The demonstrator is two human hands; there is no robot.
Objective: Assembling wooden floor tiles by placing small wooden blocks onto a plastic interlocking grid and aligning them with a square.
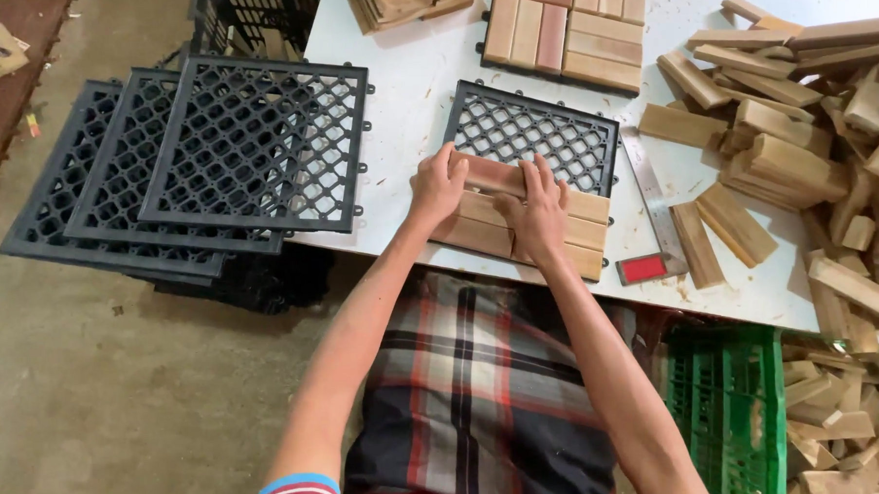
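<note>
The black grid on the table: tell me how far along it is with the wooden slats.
Done: three slats lie across the near part of the black grid. In hand: the left hand and right hand press a reddish slat down as the next row. Left: the far half shows bare mesh; loose slats wait at right.

Bare forearms, striped sleeve cuff (294,488), plaid garment (479,392) below.
</note>
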